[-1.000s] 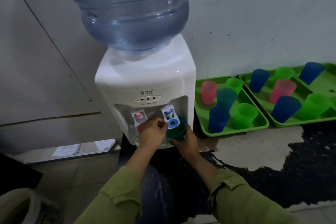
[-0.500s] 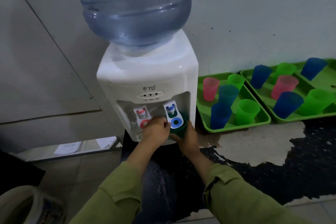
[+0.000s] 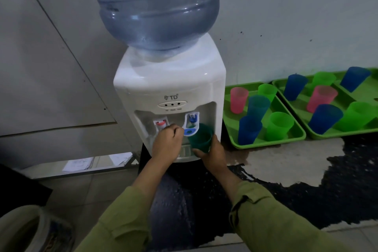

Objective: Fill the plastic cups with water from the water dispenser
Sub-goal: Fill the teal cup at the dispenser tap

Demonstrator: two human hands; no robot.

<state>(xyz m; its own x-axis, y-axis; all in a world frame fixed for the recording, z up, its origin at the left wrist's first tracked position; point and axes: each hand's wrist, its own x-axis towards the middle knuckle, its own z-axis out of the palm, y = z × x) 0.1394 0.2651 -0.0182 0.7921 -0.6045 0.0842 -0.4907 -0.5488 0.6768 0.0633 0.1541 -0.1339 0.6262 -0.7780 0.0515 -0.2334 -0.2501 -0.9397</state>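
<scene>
A white water dispenser (image 3: 169,80) carries a big blue bottle (image 3: 153,6) and has a red tap (image 3: 160,125) and a blue tap (image 3: 191,124). My right hand (image 3: 212,153) grips a dark green plastic cup (image 3: 199,136) from below and from the right. The cup is slightly tilted, just right of and below the blue tap lever. My left hand (image 3: 166,145) is curled into a loose fist in front of the drip area, its knuckles touching the left edge of the blue lever. Whether the cup holds water cannot be seen.
Two green trays stand right of the dispenser: the near tray (image 3: 266,144) and the far tray (image 3: 337,134), each holding several pink, green and blue cups. The dark counter (image 3: 347,180) has a pale worn patch. A white bucket (image 3: 20,229) sits at the lower left, with papers (image 3: 77,163) on a low shelf.
The green cup has come out from under the blue tap, moving right and slightly forward in my right hand. My left hand has slid left off the front of the blue lever.
</scene>
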